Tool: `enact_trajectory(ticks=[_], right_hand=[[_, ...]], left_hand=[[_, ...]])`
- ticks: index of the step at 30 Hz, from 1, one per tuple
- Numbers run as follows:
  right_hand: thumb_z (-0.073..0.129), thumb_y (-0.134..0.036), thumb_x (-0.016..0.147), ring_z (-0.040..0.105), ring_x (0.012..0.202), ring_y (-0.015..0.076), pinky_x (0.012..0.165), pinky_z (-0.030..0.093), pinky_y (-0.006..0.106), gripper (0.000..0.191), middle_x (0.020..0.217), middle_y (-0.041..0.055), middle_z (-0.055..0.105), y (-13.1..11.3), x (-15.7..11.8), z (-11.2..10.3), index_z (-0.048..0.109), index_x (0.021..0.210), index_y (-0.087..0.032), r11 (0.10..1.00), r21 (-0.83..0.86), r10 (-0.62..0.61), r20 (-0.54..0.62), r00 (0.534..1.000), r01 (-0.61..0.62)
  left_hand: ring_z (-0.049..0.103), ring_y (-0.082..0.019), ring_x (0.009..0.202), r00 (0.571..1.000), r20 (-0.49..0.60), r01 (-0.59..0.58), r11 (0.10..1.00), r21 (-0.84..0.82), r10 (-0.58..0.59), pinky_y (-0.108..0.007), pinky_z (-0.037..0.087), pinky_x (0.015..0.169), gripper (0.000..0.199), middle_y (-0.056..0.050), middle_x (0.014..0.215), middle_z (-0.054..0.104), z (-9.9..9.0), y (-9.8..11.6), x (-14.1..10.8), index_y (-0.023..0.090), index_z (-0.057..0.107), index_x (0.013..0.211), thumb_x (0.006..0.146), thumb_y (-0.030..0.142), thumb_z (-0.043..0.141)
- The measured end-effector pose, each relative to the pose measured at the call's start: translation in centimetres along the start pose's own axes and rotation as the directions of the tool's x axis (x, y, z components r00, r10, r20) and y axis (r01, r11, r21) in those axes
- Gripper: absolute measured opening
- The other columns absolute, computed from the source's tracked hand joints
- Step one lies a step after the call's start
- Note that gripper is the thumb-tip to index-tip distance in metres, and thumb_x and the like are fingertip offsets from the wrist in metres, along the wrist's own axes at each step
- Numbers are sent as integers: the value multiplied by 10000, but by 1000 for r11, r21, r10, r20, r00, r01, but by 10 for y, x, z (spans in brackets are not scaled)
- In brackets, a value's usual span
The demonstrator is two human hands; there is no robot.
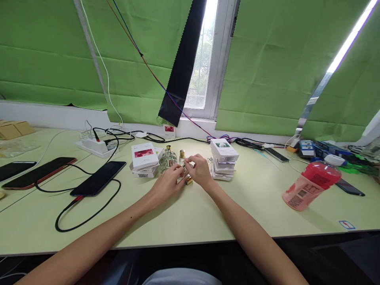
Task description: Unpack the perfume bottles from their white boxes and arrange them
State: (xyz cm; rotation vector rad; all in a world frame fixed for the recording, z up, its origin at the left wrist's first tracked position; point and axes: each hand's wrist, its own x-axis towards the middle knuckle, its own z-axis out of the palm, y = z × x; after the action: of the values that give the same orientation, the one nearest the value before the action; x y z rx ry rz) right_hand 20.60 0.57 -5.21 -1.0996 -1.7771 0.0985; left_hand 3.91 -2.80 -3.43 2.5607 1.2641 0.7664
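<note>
My left hand [170,181] and my right hand [198,169] meet at mid-table, fingers closed on a small clear glass perfume bottle. Its gold cap [189,181] shows below my fingertips; most of the glass is hidden by them. Just behind stands another gold-capped bottle [182,155]. Several glass bottles [168,159] with gold necks cluster left of it, partly covered by my left hand. White boxes with a red flower picture [144,155] are stacked to the left. On the right is a taller stack of white boxes [224,150], the top one showing white flowers.
Phones [99,178] and a black cable lie on the left, near a white power strip [96,144]. A pink drink bottle [311,184] stands on the right. Cables run along the back edge under green blinds. A small white box [169,131] rests against the wall.
</note>
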Motion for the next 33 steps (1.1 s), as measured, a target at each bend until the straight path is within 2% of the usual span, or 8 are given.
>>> enact_trajectory(ticks=[4,16,33], right_hand=[[612,-153,890,599,820,171,630,448,251,143,818,22,699,3,0,1,646,771,-225,1000,-3,-21,-15,1000,21],[612,-169,895,602,857,189,625,457,258,145,827,13,708,1,-1,3,620,771,-243,999,31,33,-42,999,-32],[561,-170,923,569,868,194,618,435,250,162,863,13,694,-6,-4,3,533,783,-247,999,-41,24,-33,999,-26]], left_hand=[[597,-155,718,1000,-5,-14,1000,8,14,-318,451,671,188,-60,1097,628,1,1,0,197,575,880,955,333,468],[605,-153,695,1000,22,-11,1000,29,10,-343,480,699,213,-79,1194,616,2,-1,-1,190,576,920,960,357,451],[638,-175,745,999,0,-33,999,9,33,-343,505,690,231,-85,1205,628,3,-3,-1,198,647,1002,944,345,478]])
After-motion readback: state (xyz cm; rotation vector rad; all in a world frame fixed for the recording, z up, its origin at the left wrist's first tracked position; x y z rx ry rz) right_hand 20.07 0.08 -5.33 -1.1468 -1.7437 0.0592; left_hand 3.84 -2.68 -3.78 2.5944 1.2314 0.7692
